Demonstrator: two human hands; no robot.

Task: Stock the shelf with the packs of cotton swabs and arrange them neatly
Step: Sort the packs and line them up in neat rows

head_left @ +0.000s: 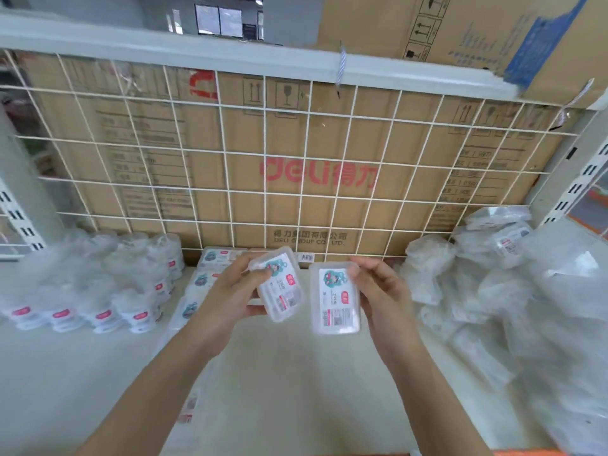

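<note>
My left hand grips a clear rectangular pack of cotton swabs, tilted, above the white shelf. My right hand holds a second, matching pack upright beside it; the two packs are a little apart. Behind my left hand a column of the same flat packs lies on the shelf, running back to the wire grid. Each pack has a teal cartoon label, a red logo and a barcode.
Rows of round swab tubs with red labels fill the shelf's left part. A loose heap of plastic-wrapped packs covers the right side. A white wire grid with cardboard boxes behind it closes the back. Slotted uprights stand at both sides.
</note>
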